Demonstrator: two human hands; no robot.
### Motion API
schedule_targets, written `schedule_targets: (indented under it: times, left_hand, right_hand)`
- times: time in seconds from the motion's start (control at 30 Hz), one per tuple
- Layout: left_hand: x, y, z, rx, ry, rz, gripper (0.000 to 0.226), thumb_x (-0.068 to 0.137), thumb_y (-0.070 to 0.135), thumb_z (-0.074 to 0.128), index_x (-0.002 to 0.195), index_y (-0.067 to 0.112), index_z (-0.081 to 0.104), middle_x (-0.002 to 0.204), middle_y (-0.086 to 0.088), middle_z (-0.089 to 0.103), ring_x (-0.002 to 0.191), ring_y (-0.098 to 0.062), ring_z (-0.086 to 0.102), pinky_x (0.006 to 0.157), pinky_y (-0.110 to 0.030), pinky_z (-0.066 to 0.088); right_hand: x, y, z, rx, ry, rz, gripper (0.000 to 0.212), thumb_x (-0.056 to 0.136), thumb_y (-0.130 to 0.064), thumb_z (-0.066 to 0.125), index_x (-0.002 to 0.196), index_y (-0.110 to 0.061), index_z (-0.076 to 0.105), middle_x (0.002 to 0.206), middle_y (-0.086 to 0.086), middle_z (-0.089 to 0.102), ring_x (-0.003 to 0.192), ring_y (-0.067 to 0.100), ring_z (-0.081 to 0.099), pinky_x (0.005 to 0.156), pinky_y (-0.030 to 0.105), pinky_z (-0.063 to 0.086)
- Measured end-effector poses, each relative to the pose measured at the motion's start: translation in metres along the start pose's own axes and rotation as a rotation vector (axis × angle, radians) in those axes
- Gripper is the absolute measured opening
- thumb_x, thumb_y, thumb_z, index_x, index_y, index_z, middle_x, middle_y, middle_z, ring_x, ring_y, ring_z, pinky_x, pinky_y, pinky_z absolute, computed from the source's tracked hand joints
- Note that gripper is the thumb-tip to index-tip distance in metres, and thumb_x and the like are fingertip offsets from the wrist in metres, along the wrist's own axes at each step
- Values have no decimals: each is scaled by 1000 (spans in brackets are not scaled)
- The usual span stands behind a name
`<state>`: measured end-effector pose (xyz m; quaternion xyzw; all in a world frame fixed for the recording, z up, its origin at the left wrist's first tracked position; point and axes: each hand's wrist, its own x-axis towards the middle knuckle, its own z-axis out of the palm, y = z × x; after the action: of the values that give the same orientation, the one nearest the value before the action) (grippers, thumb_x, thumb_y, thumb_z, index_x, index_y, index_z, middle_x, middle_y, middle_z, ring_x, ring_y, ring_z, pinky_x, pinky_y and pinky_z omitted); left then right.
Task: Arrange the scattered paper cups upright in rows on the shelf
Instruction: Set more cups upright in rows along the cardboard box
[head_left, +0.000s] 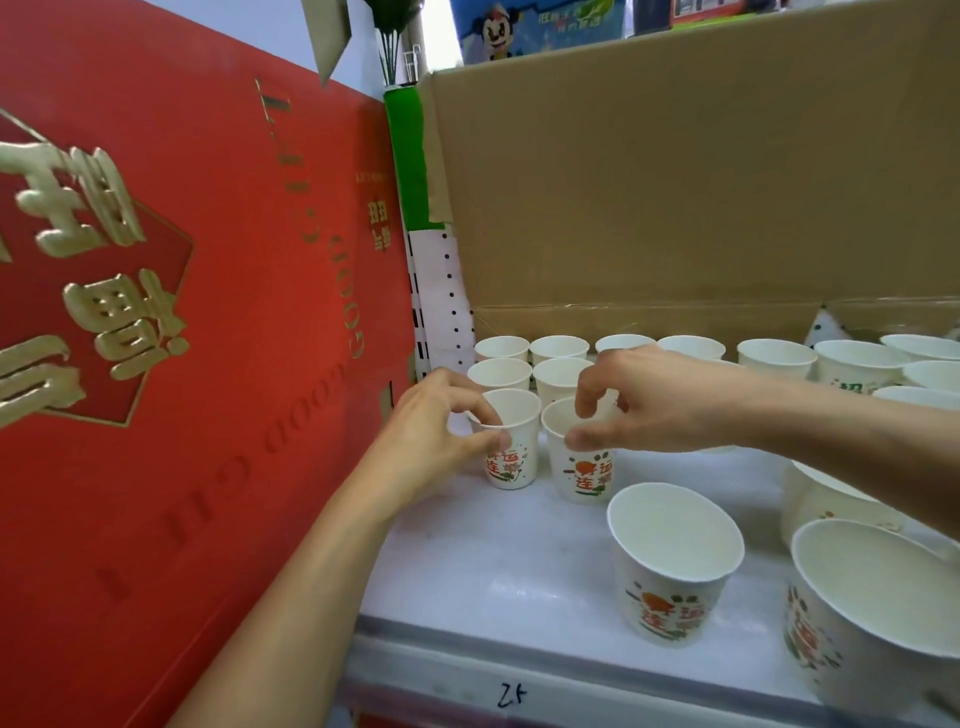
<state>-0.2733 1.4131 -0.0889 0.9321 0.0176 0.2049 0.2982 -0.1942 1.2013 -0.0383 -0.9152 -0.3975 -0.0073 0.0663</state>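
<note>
The left hand pinches the rim of a small white paper cup with red and green print, thumb and forefinger closed on the edge nearest the wrist, the other fingers loosely curled behind. The right hand holds a second cup of the same print just beside the first: its thumb presses the near edge of the rim and its forefinger hooks down over the mouth. Both cups are upright, mouths up, bases down on the white shelf surface, with a narrow gap between them.

Just beyond the fingertips of both hands stand 2 more white cups side by side, and beyond those a back row of cups runs away under and past the right hand, all upright. Further out past the right wrist is a cluster of wider white cups.

Below the right forearm, nearer the camera, a larger printed paper cup stands upright, and another large one sits further along under the elbow side.

A big red cardboard gift box with gold lettering stands outside the left forearm. A brown corrugated cardboard panel rises beyond both hands, behind the back row.
</note>
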Motion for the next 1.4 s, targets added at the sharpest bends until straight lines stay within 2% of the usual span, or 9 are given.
schedule_targets:
  times: [0.1,0.37,0.77,0.97,1.1,1.2,1.27,1.33,1.4]
  left_hand:
    - [0,2,-6,28,2,16,9,73,35,80,72,35,71,107,14,59,108,-9,52,89,-35,46]
    - [5,8,-10,99,-57,40,7,75,29,80,79,29,73,102,9,61,102,-10,53,87,-31,45]
    - [6,7,-13,267,-81,74,12,81,22,73,84,32,67,113,8,60,108,-12,50,92,-29,38]
    - [-2,14,-13,305,-47,107,32,84,31,69,115,29,61,126,9,53,117,-11,40,91,-22,29]
    - [-20,49,-14,73,-37,191,38,80,53,64,115,37,61,120,23,55,113,5,46,92,-22,35]
    - [-35,81,-12,-86,-236,207,57,63,73,57,113,46,60,109,31,57,102,18,47,83,-16,40]
    - [-41,98,-8,-34,-347,235,67,57,75,61,118,48,57,107,36,53,100,23,44,78,-11,37]
    - [-40,110,-1,104,-398,289,78,53,76,67,125,48,52,110,37,51,104,18,44,83,-12,38]
    - [-34,117,4,223,-447,330,85,53,76,70,130,47,48,118,31,52,110,9,46,95,-23,41]
  right_hand:
    - [-1,-5,0,-23,10,17,39,83,-63,55,98,-28,63,100,-7,56,86,10,55,66,28,46]
    - [6,-8,4,-23,79,34,46,79,-65,57,97,-23,64,97,-4,58,88,17,56,78,41,52]
    - [10,-8,7,-43,102,39,50,81,-65,55,103,-21,62,101,-5,52,95,18,53,83,38,48]
    - [-9,-6,-13,6,137,43,49,81,-67,51,110,-30,61,108,-10,54,92,12,56,78,33,47]
    - [-48,3,-37,204,-59,-59,52,75,-65,59,118,-37,61,111,-20,61,99,-4,56,81,19,50]
    - [-89,7,-57,208,-292,-53,61,63,-65,67,121,-54,54,120,-34,54,108,-18,46,90,16,43]
    - [-116,7,-67,206,-442,41,72,49,-66,71,116,-69,45,119,-45,45,109,-24,39,88,11,37]
    - [-136,6,-69,129,-520,147,87,34,-75,72,113,-79,33,119,-50,37,117,-18,35,100,20,33]
    - [-145,10,-62,-18,-527,175,101,26,-86,68,115,-81,21,119,-48,33,122,-8,35,108,34,33]
